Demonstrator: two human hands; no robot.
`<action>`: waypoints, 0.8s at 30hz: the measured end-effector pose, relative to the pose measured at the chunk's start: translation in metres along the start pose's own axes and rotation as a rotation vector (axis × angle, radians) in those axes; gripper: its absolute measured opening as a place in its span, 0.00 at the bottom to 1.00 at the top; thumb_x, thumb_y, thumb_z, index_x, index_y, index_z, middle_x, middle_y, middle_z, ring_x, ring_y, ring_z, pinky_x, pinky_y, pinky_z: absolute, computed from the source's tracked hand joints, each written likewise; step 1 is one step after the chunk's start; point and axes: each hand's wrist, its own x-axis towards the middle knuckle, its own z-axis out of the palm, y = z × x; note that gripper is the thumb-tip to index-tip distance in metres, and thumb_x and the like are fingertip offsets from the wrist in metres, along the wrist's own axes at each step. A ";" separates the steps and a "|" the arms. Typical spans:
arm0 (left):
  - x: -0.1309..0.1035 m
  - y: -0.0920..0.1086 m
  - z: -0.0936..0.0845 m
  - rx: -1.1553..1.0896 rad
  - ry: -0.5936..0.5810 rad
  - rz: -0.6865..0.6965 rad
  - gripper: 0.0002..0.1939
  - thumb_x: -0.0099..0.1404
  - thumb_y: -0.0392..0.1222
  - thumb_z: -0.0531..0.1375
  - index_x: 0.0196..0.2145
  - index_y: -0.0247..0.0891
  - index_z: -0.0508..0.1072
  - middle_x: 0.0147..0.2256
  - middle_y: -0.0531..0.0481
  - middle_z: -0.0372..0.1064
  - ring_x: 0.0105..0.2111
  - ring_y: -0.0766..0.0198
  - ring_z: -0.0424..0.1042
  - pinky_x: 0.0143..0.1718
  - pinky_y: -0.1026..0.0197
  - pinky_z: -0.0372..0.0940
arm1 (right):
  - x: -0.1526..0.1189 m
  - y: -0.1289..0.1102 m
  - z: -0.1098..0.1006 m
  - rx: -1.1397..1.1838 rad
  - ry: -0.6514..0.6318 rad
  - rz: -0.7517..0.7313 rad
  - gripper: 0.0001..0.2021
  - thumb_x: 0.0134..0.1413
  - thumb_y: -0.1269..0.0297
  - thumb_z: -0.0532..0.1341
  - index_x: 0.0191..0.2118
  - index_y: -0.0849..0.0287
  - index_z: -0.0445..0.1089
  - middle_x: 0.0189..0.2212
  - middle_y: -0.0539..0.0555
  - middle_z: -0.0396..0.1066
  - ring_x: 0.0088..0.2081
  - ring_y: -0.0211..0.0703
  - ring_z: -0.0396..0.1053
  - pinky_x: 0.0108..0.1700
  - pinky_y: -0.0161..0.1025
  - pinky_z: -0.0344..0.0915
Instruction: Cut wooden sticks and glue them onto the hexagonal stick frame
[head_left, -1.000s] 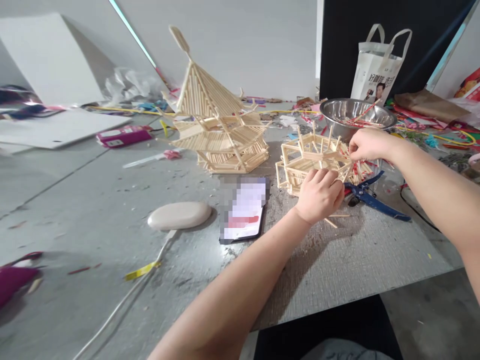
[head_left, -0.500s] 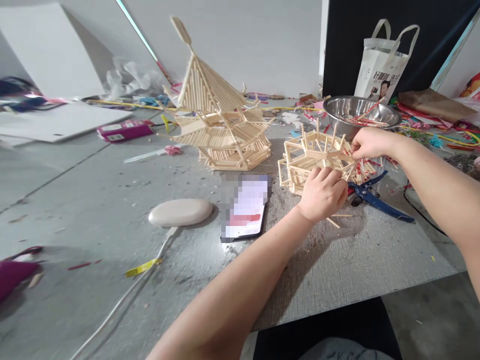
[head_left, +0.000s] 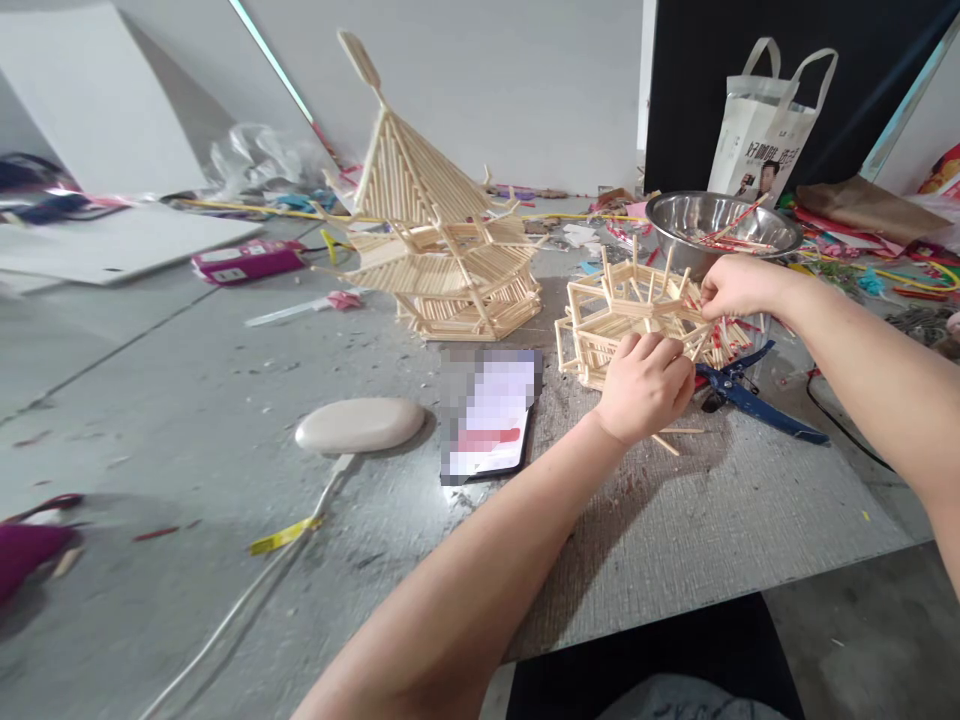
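A small many-sided frame of pale wooden sticks (head_left: 600, 325) stands on the board at right of centre, with short sticks rising from its upper ring. My left hand (head_left: 649, 385) is closed at its near side, fingers curled against the frame; they hide what they grip. At the frame's right side my right hand (head_left: 739, 288) pinches with thumb and forefinger close to a stick of the upper ring; whatever is between the fingertips is too small to make out. Blue-handled pliers or cutters (head_left: 750, 395) lie just right of my left hand.
A taller stick pagoda (head_left: 450, 270) stands left of the frame. In front of it lies a phone (head_left: 491, 420), beside a beige oval device (head_left: 360, 425) with a cable. Behind my right hand sits a steel bowl (head_left: 675, 235) holding red-tipped sticks, with a white bag (head_left: 769, 140) beyond.
Both hands keep nearly the same place and grip at the stick frame. The whole view has shifted very slightly; nothing else has visibly moved.
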 end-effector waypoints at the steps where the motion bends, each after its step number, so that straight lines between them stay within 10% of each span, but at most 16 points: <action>1: 0.000 0.000 0.000 0.001 0.002 0.000 0.12 0.64 0.39 0.51 0.24 0.37 0.68 0.29 0.49 0.69 0.30 0.63 0.63 0.32 0.58 0.55 | 0.000 0.000 0.000 0.005 0.001 0.004 0.06 0.39 0.67 0.59 0.26 0.62 0.72 0.18 0.50 0.65 0.22 0.35 0.59 0.24 0.34 0.53; 24: 0.000 -0.001 0.003 -0.010 0.025 0.004 0.12 0.63 0.38 0.52 0.24 0.37 0.68 0.28 0.49 0.69 0.29 0.64 0.62 0.31 0.58 0.55 | 0.008 0.004 0.000 0.073 -0.025 0.038 0.07 0.39 0.67 0.63 0.28 0.61 0.76 0.20 0.51 0.68 0.24 0.38 0.64 0.25 0.35 0.57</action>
